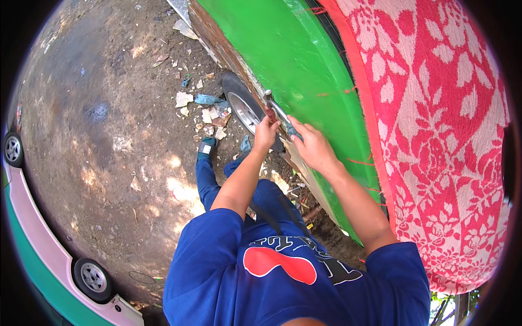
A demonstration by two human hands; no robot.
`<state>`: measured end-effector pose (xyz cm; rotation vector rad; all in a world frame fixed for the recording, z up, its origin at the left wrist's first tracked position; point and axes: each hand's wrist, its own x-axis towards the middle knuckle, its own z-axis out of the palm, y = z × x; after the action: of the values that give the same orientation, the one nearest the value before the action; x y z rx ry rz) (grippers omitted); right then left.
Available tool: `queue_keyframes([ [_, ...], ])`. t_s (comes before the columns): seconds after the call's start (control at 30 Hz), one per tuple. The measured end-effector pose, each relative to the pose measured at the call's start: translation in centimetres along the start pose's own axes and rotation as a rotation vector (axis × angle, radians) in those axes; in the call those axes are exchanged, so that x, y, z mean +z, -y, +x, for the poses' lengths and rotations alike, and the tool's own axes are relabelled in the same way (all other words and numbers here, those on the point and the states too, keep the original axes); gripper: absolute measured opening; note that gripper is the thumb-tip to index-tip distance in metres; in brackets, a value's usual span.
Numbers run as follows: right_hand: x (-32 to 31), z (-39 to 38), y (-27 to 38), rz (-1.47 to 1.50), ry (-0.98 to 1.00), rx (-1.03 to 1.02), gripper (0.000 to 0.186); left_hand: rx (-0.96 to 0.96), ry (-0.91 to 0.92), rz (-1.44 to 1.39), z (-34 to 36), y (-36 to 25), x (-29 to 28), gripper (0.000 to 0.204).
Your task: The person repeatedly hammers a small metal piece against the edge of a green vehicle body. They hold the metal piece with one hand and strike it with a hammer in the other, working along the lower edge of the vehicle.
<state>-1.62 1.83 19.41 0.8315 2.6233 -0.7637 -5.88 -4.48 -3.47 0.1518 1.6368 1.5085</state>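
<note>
My left hand [266,133] is closed round a short dark-red handle [271,113] beside the wheel arch of a green car body panel [304,70]. My right hand [314,145] rests just to the right, its fingers closed on the lower end of a metal tool [278,108] with a rounded knob at its top. That tool lies slanted along the panel's lower edge, close to the red handle. A small bluish patch [293,131] shows by my right fingers; what it is I cannot make out. My fingers partly hide where the two tools meet.
The car's wheel [243,106] sits left of my hands. Broken flakes [184,99] and bluish scraps [209,99] litter the dirt ground [130,108]. A red-and-white flowered cloth [435,141] covers the car's top. A pink-and-green car [41,228] stands far left.
</note>
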Motion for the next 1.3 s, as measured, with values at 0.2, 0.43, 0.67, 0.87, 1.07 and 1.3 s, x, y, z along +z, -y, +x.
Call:
queue_keyframes([
  [0.2, -0.7, 3.1, 1.0, -0.071, 0.076, -0.023, 0.053, 0.06, -0.03, -0.029, 0.1, 0.6, -0.3, 0.015],
  [0.43, -2.2, 3.6, 2.0, -0.116, 0.17, 0.098, 0.051, 0.053, 0.015, 0.029, 0.6, 1.2, 0.0, 0.019],
  [0.67, -0.6, 0.3, 0.5, -0.087, 0.208, 0.147, 0.051, -0.048, 0.052, -0.012, -0.2, 1.1, -0.1, 0.02],
  [0.87, -0.7, 1.3, 0.5, -0.092, 0.129, 0.051, 0.052, 0.09, 0.023, 0.037, -0.7, 0.7, 0.1, 0.021],
  [1.07, -1.7, 1.0, 0.3, -0.09, 0.133, 0.015, 0.052, 0.017, 0.068, 0.015, -0.7, 0.9, 0.0, 0.021],
  [1.3, -1.5, 0.1, -1.6, 0.036, -0.092, -0.16, 0.05, 0.04, 0.09, 0.094, -1.6, 1.3, 0.6, 0.021],
])
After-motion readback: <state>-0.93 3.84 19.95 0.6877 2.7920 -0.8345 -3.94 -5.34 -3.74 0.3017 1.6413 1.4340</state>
